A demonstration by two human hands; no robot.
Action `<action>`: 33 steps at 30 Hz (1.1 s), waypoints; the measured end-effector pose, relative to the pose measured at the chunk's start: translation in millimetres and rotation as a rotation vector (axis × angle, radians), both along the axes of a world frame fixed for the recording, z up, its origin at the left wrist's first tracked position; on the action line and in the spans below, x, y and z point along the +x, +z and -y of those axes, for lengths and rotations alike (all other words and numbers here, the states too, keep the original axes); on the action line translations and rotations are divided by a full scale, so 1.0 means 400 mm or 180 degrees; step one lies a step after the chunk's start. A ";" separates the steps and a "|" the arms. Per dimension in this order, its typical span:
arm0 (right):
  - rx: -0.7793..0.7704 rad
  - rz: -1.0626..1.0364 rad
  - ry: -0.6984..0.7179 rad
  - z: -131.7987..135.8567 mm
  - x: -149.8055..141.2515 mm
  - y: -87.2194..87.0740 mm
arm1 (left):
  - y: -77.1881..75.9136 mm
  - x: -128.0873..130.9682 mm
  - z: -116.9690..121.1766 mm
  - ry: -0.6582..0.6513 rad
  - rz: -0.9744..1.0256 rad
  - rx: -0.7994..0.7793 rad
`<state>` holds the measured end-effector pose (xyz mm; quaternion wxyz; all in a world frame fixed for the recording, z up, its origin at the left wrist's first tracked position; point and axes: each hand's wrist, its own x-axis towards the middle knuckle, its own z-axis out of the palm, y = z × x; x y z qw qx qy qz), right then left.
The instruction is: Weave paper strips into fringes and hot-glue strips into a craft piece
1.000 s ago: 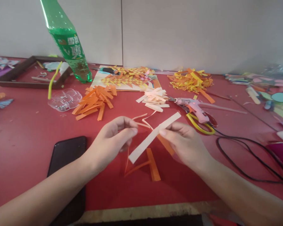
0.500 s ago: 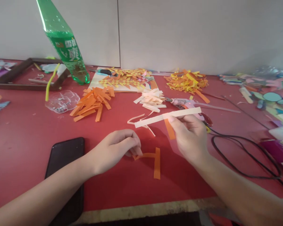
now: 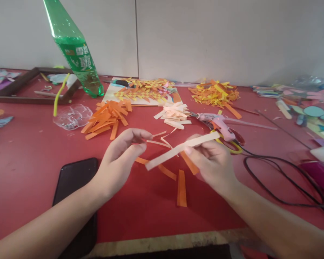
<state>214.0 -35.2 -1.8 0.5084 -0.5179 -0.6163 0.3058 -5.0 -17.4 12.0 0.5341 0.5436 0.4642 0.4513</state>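
My right hand (image 3: 213,158) pinches a cream paper strip (image 3: 164,154) between thumb and fingers, tilted with its left end lower. Below its thumb an orange strip (image 3: 189,163) slants down from the cream one; whether they are joined is hidden. My left hand (image 3: 124,154) is curled, thumb and index close together. From behind it a bent orange paper strip (image 3: 167,172) trails right, passing behind the cream strip; the hand appears to grip it, though the grip itself is hidden. Another orange strip (image 3: 181,189) lies on the red table (image 3: 140,212) between my hands.
Piles of orange strips (image 3: 105,117), cream strips (image 3: 174,113) and yellow-orange pieces (image 3: 216,93) lie ahead. A pink glue gun (image 3: 223,126) rests over yellow-handled scissors (image 3: 232,147). A black phone (image 3: 75,180), green bottle (image 3: 75,54) and brown frame (image 3: 29,99) are leftward.
My left hand dipped toward the table, then rose back left, the bent orange strip shifting with it. My right hand swung the cream strip up toward level, then tilted its left end down again.
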 end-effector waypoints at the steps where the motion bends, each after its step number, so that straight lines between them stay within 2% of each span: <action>1: -0.0054 -0.0022 0.0181 0.006 -0.005 0.003 | 0.003 0.003 0.002 -0.0152 0.0029 -0.0054; 4: -0.0093 -0.0059 0.0663 0.019 -0.018 0.009 | 0.011 0.017 0.013 -0.0654 -0.0006 -0.0174; 6: -0.0024 -0.0027 0.0844 0.023 -0.022 0.008 | 0.012 0.026 0.021 -0.0820 -0.0062 -0.0099; 11: 0.0168 0.0136 0.1002 0.024 -0.020 0.003 | 0.003 0.027 0.031 -0.0877 -0.0263 0.0161; 15: 0.0349 0.0307 0.1135 0.020 -0.003 0.012 | 0.001 0.020 0.028 -0.0666 -0.0291 0.0280; 18: 0.0265 0.0938 0.0607 0.004 0.026 0.029 | 0.003 0.017 0.024 -0.0469 -0.0231 0.0458; 20: -0.0156 0.1723 0.0335 -0.013 0.050 0.041 | 0.002 0.014 0.022 -0.0407 -0.0119 0.0685; 22: -0.0677 0.2446 0.0434 -0.032 0.073 0.048 | 0.001 0.010 0.020 -0.0287 -0.0033 0.0890; 25: -0.0934 0.2890 0.0454 -0.055 0.106 0.052 | 0.001 0.003 0.018 -0.0113 -0.0194 0.1138; 27: -0.0949 0.2834 -0.0012 -0.069 0.130 0.057 | 0.003 0.000 0.019 -0.0064 -0.0294 0.1136; 31: -0.0885 0.2911 -0.1386 -0.100 0.199 0.082 | 0.008 -0.002 0.022 -0.0041 -0.0223 0.0865; 33: -0.1276 0.3109 -0.1652 -0.116 0.238 0.090 | 0.005 -0.001 0.022 -0.0035 -0.0035 0.0726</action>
